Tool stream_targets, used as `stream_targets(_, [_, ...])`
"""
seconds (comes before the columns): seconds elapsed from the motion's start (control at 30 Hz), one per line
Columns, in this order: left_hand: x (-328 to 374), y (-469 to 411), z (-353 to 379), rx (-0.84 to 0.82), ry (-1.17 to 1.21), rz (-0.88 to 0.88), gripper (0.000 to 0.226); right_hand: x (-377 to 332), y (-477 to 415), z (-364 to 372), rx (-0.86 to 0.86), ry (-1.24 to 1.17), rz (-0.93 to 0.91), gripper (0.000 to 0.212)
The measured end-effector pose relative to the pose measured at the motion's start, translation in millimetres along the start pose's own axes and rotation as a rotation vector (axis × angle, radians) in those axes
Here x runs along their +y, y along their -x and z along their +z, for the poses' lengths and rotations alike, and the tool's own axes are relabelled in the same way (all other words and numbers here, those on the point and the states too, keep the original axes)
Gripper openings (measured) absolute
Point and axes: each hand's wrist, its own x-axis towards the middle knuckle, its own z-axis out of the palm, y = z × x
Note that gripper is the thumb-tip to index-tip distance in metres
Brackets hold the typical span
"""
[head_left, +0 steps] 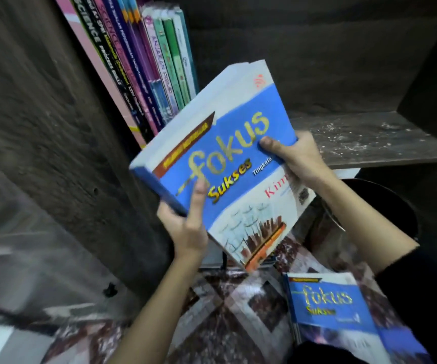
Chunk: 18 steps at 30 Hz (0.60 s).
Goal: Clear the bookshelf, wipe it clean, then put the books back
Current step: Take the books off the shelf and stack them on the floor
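While blur smears the second blue book (327, 303) on the floor (238, 311), my left hand (186, 227) grips the thick blue book (228, 164) by its spine and my right hand (299, 158) pinches its far edge; beyond, leaning books (144, 64), tops cut off, fill the dusty shelf (369, 137) at its left.

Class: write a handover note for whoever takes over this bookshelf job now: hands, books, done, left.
Hands: left hand grips the blue Fokus book at its spine corner; right hand grips its opposite edge.
A second Fokus book lies on the floor. A row of books leans on the shelf, whose bare part looks speckled.
Done: partly cleared, it seems.
Left: remove the row, wipe, return the books.
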Motion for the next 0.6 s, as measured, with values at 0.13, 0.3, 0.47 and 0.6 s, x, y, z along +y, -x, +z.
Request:
stream_targets(0.13, [-11, 8, -50, 0.175, -0.074, -0.104, 0.087, 26, 35, -2, 0.043, 0.374, 0.081, 0.067])
stream_targets(0.3, [-43, 9, -108, -0.281, -0.509, -0.341, 0.084, 77, 64, 22, -0.131, 1.018, 0.129, 0.090])
stream_targets(0.47, [-92, 40, -138, -0.374, -0.789, -0.664, 0.082, 144, 75, 46, -0.339, 1.106, 0.208, 0.082])
stream_targets(0.6, [-124, 63, -155, -0.321, -0.830, -0.835, 0.054, 193, 73, 63, -0.458, 1.038, 0.317, 0.080])
